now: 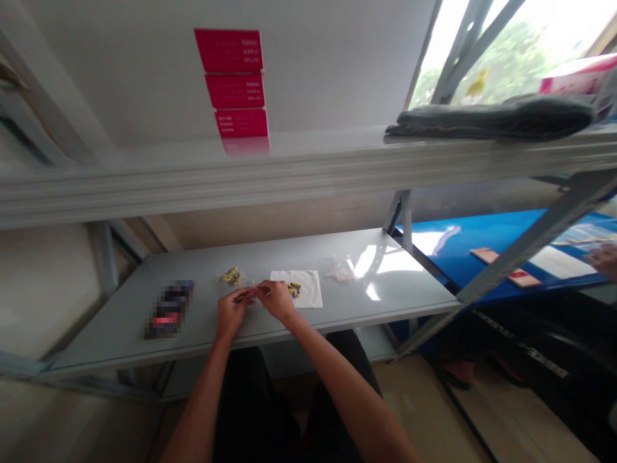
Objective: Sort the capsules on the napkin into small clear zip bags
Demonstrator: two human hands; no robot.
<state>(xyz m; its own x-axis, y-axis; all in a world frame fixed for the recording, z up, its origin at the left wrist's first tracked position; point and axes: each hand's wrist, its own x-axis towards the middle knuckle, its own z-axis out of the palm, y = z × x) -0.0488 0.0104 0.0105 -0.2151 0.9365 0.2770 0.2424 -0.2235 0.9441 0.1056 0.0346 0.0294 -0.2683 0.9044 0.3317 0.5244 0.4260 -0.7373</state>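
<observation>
Because both hands are at work just behind the middle of the table's [347, 302] front edge, a slip could send something small over that edge to the floor. The left hand [232, 310] is curled, thumb and fingers pinched together; the right hand [277, 299] meets it, its fingertips also pinched. Between them is a small pinkish piece [253, 293], mostly hidden, so I cannot tell what it is. Uneven pulling from the two sides could make it jump or tear.

Right of the hands lies a white cloth [311, 286], its left part beneath the right hand, with yellow-and-black parts [294, 290] loose on it. A wrist dragging that cloth could scatter them. Towards the table's left edge is a blurred dark thing [168, 308], well apart from the hands. Behind the left hand, nearer the back edge, a heap [232, 276] of similar parts seems to sit in clear plastic; if that plastic gapes, a knock could spill it. Towards the back-right corner lie clear bags [341, 268], probably light enough for a draught or sleeve to shift.
</observation>
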